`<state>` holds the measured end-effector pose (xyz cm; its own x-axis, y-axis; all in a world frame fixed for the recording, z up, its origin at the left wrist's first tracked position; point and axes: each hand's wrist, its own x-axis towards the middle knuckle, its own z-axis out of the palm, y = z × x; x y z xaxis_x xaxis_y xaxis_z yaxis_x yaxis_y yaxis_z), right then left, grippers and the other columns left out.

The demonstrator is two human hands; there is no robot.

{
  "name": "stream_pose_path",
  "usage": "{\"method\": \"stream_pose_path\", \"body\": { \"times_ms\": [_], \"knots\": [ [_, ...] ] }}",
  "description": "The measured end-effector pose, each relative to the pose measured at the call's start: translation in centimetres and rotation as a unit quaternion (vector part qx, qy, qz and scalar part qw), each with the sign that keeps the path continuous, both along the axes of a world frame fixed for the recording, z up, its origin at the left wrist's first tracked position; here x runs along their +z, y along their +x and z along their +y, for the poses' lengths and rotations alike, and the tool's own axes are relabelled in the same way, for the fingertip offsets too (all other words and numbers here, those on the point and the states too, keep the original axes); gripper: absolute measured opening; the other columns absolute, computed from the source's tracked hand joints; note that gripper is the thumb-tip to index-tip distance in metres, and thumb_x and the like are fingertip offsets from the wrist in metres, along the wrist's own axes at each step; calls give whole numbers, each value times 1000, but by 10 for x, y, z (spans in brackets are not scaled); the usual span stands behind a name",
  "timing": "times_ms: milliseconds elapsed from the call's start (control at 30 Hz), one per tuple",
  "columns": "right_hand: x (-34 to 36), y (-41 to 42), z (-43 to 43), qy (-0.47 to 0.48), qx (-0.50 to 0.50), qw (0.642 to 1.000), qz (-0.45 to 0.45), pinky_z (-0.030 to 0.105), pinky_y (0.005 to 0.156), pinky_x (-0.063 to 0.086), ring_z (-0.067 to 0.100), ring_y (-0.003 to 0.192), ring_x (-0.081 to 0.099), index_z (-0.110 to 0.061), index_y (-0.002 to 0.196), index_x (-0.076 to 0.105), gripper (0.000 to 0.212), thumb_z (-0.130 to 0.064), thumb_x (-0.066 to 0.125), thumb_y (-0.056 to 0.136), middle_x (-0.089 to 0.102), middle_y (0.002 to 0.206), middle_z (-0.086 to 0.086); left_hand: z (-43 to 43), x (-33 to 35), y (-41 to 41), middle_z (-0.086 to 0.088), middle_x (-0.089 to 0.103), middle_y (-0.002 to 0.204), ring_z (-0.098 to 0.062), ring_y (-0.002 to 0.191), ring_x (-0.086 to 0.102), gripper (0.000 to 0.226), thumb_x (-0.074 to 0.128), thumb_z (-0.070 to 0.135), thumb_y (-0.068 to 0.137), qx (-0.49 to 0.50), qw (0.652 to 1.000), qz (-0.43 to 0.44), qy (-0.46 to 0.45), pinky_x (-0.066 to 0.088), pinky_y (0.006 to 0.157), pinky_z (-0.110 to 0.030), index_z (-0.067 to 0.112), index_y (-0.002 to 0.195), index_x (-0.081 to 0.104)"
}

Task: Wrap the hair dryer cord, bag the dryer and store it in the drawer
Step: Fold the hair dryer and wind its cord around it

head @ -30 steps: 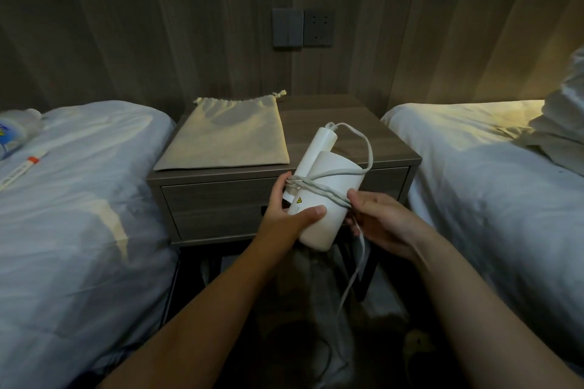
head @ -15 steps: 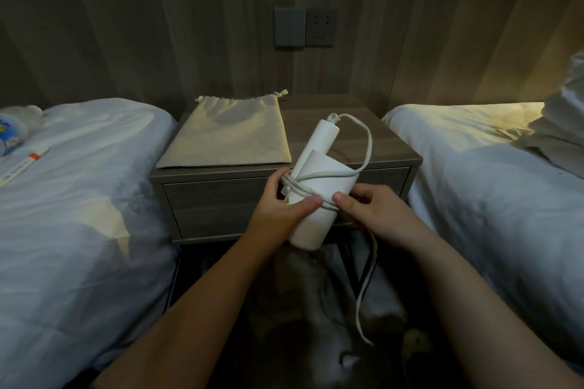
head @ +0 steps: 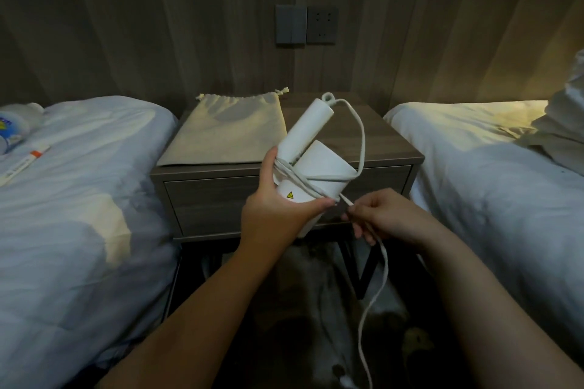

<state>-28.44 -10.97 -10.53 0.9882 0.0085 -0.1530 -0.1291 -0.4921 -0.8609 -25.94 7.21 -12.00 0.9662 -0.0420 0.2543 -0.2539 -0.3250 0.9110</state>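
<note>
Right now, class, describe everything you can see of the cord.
The cord is white, thin and flexible-looking. It leaves the handle end of the dryer, loops loosely right, then crosses the body in a few turns. The right hand pinches it just past the wraps; the rest hangs slack toward the floor. The left hand grips the dryer.

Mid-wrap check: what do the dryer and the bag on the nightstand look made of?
The dryer: probably smooth matte white plastic; even, hard-looking shell with a warning sticker. The bag: beige cloth, perhaps cotton; gathered drawstring mouth, lies flat and limp.
</note>
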Motion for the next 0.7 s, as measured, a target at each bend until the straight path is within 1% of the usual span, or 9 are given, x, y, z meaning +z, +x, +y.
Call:
{"method": "stream_pose_path", "body": {
  "times_ms": [67,133,167,233,333,433,533,600,700],
  "knots": [
    [2,-1,3,-44,3,998,-43,18,42,37,7,35,46,-4,82,65,24,-13,47,95,58,53,5,2,0,2,2,52,132,-22,118,51,108,84,46,55,20,999,-14,38,40,90,-27,43,141,18],
    [2,-3,10,-128,12,987,-100,15,46,38,4,36,47,-12,78,64,25,-20,47,96,58,51,4,5,0,4,-3,53,134,-25,118,53,111,83,49,55,39,997,-29,68,42,93,-30,40,143,16],
    [2,-3,14,-145,20,983,-107,14,45,38,3,36,48,-15,81,63,23,-22,46,96,58,50,3,5,0,4,-4,54,133,-25,117,54,112,82,49,55,49,995,-39,81,42,93,-31,39,144,16],
    [0,-5,22,-113,37,991,-68,17,41,39,5,32,46,-18,99,60,15,-19,45,96,57,50,4,8,0,5,-5,57,130,-24,114,56,115,82,51,54,64,988,-69,121,44,93,-32,37,145,14],
    [0,-5,22,-76,71,995,-5,19,36,36,7,28,43,-16,117,53,24,-11,40,97,57,54,9,14,0,8,-4,56,129,-22,114,55,119,79,59,51,74,972,-115,191,45,94,-36,36,146,11],
    [4,-5,14,-71,96,992,41,21,36,35,8,28,45,-7,115,52,23,-7,37,98,61,58,10,18,-3,10,-3,58,123,-23,111,54,120,76,63,51,86,950,-161,253,49,89,-41,33,147,12],
    [6,-8,7,-106,118,981,109,22,40,38,9,33,53,1,113,50,24,-11,34,99,64,63,11,18,-5,10,-5,61,119,-23,107,56,120,76,64,51,93,932,-191,295,50,84,-40,30,147,12],
    [7,-11,3,-140,134,970,150,18,40,40,9,36,56,0,115,49,26,-13,33,99,64,63,10,18,-6,12,-3,57,127,-22,114,53,120,76,64,53,81,938,-168,293,48,88,-38,32,148,8],
    [10,-13,4,-202,181,954,130,19,43,40,10,37,51,-9,116,48,23,-10,34,97,63,61,7,18,-8,15,-1,54,132,-20,118,51,121,75,64,54,66,947,-135,283,47,92,-38,35,147,3]
  ]
}}
